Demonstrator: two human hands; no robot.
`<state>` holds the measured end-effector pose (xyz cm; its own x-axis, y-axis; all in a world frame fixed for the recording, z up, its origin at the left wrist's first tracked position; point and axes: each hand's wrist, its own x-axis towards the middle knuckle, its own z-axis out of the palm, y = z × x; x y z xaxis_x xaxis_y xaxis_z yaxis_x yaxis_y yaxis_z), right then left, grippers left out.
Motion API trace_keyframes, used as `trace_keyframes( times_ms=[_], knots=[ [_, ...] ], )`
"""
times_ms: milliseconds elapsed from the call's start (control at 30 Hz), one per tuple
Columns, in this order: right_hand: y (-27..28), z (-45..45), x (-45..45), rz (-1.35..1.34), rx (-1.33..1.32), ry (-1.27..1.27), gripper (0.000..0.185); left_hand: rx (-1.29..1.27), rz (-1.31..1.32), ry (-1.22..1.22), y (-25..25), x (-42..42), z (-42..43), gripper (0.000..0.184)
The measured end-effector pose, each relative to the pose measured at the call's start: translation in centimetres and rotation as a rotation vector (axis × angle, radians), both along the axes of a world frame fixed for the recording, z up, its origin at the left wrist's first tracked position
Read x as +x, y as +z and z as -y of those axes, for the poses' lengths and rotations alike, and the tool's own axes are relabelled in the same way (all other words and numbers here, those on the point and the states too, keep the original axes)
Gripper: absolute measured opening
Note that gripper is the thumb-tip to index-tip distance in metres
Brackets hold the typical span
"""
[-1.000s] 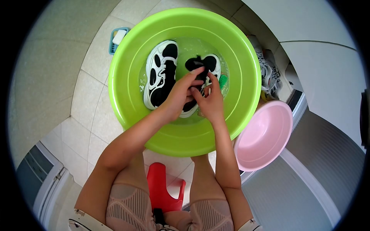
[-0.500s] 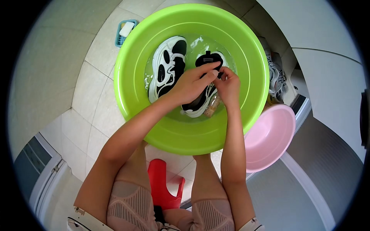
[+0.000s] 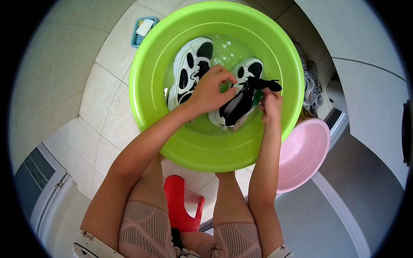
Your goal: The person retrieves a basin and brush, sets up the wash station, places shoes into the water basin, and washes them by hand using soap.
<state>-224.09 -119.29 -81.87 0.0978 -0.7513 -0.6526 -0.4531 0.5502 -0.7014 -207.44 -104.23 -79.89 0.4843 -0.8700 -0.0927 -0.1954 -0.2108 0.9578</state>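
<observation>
Two black and white sneakers lie in shallow water in a large green basin (image 3: pixel 206 155). The left sneaker (image 3: pixel 183 79) rests on its side, untouched by my right hand. My right hand (image 3: pixel 272 104) pinches the black tongue (image 3: pixel 267 84) of the right sneaker (image 3: pixel 235 109), which is drawn out towards the right. Over that sneaker's left edge is my left hand (image 3: pixel 211 89), thumb and forefinger apart, the tips close to its white lace area. Whether those tips touch the lace cannot be made out. A clear and green plastic piece shows partly beside the tongue.
A pink basin (image 3: pixel 303 159) stands at the right, against the green one. Behind it are grey shoes (image 3: pixel 312 90). A blue soap dish (image 3: pixel 137 41) with white soap (image 3: pixel 145 27) sits on the tiles at upper left. A red stool (image 3: pixel 176 206) is between my legs.
My hands have come apart. The right hand moved right and down, pulling the black tongue outward; the left drew back slightly left. The right sneaker's toe is now uncovered.
</observation>
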Motion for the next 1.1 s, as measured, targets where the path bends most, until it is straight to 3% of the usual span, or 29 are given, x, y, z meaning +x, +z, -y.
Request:
trace_keyframes(
  times_ms=[67,267,467,567,733,967,1100],
  knots=[
    [-0.6,0.2,-0.6,0.025,0.023,-0.029,0.011,-0.011,-0.019,-0.015,0.0,-0.4,-0.2,0.017],
    [0.7,-0.4,0.3,0.019,0.005,-0.049,0.009,-0.142,0.491,-0.182,0.6,-2.3,-0.3,0.021],
    [1.1,-0.8,1.3,-0.006,-0.021,0.030,0.010,0.092,0.879,-0.427,-0.2,-4.4,1.3,0.023],
    [1.2,-1.1,1.9,0.008,-0.054,0.049,0.012,0.304,1.092,-0.298,-3.2,-5.8,2.5,0.023],
    [0.7,-1.7,2.8,0.009,-0.081,0.073,0.008,0.229,0.956,-0.299,-4.7,-4.9,2.4,0.022],
    [1.8,-2.0,3.3,0.054,-0.049,0.026,0.006,0.068,0.568,-0.227,-4.5,-3.5,1.5,0.020],
    [1.6,-1.8,2.6,0.066,-0.139,0.116,0.010,0.064,-0.020,-0.098,-2.6,-1.4,-0.4,0.010]
  ],
)
